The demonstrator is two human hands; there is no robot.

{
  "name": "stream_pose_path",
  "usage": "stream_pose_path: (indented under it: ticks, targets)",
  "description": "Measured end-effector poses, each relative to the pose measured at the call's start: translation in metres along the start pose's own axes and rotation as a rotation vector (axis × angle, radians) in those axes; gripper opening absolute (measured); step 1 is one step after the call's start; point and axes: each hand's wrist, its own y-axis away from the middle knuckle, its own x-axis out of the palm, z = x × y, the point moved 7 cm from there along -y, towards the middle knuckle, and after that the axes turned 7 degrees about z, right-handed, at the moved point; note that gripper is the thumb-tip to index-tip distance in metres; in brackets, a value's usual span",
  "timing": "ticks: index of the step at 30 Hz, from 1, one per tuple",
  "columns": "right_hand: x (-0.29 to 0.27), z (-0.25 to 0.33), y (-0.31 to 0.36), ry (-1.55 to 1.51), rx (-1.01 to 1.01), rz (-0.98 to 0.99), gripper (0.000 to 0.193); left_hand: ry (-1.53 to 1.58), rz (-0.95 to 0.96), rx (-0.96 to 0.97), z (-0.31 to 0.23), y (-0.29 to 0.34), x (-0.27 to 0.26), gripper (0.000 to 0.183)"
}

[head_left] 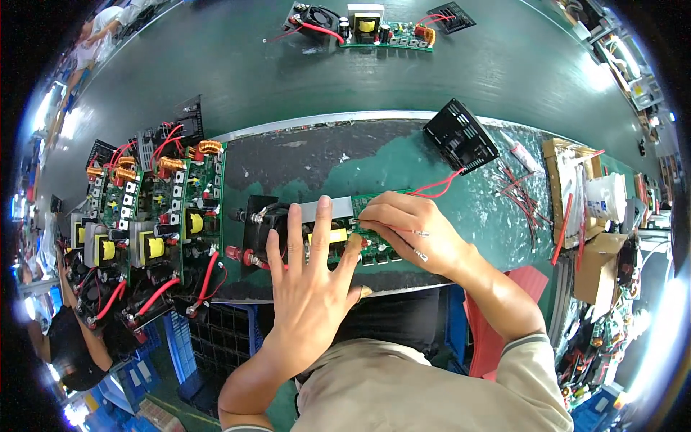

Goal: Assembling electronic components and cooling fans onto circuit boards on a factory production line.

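Circuit board [371, 253] lies near the front edge of the bench [389, 155], open surface beyond it. Left hand [309, 288] splayed across it, grasping nothing; right hand [414, 227] pinches thin wires [407, 231] (metal terminals [422, 233] jut rightward).

The circuit board [379, 253] lies between grouped boards [152, 198], left, and loose wires [524, 198], right.

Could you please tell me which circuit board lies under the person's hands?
The middle green board, beneath the left hand and right hand; of the others, several boards sit clustered at left and a lone board lies beyond the bench.
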Motion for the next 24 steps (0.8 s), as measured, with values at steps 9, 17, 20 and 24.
stream_pose_path:
  ticks: [9,17,20,24]
  targets:
    - [0.003,-0.003,-0.001,-0.002,-0.005,0.005,0.017,-0.009,0.033,-0.006,0.002,-0.008,0.008,0.072]
    - [0.003,-0.001,0.0,0.074,-0.03,0.017,0.022,-0.027,0.025,-0.029,-0.004,-0.014,0.008,0.071]
    - [0.004,-0.001,-0.001,0.08,-0.036,0.01,0.021,-0.053,0.008,-0.033,-0.005,-0.016,0.009,0.068]
    - [0.008,-0.001,-0.004,0.085,-0.026,0.025,0.018,-0.085,-0.037,-0.027,-0.006,-0.019,0.008,0.065]
